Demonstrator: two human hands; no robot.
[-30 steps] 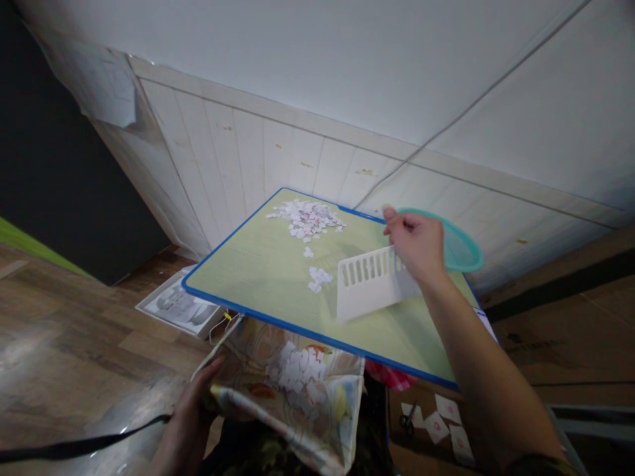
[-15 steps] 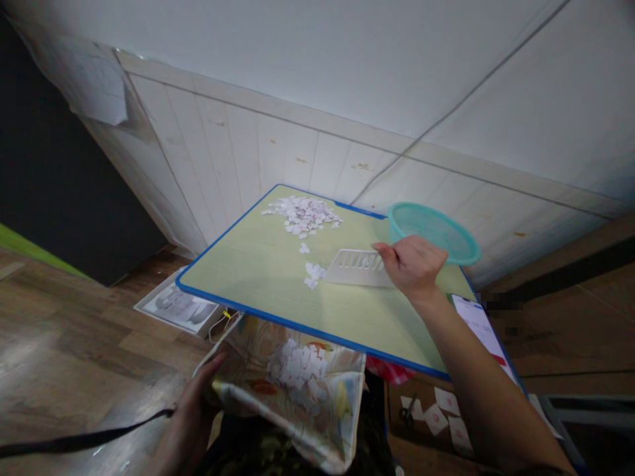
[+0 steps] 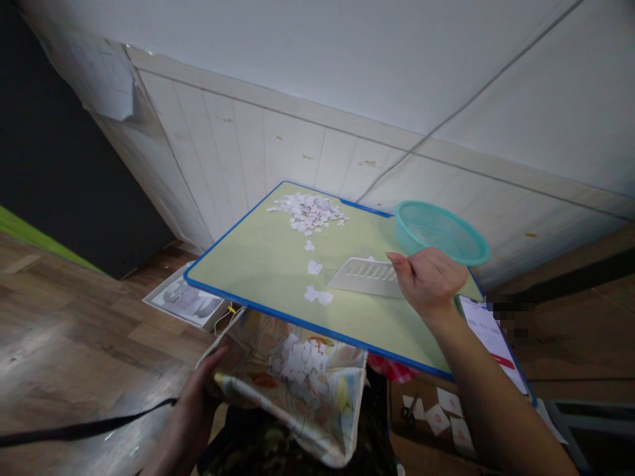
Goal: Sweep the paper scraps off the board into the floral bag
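Note:
My right hand is closed in a fist around a white slotted spatula, whose handle the fingers hide. The blade stands on edge on the pale green tabletop. Small white paper pieces lie just left of the blade, with a few more behind them. A larger pile of paper pieces covers the far left part of the table. Below the front edge, my left hand grips the left side of a patterned cloth bag. The bag's mouth gapes upward, and a heap of paper pieces lies inside.
A turquoise basin stands at the back right, close behind my right hand. A phone lies along the right edge. Under the table are an open white box, scissors and several printed cards.
The spatula and my right hand have moved slightly toward the front edge and right. The small group of paper pieces beside the blade has split, part sliding nearer the front edge.

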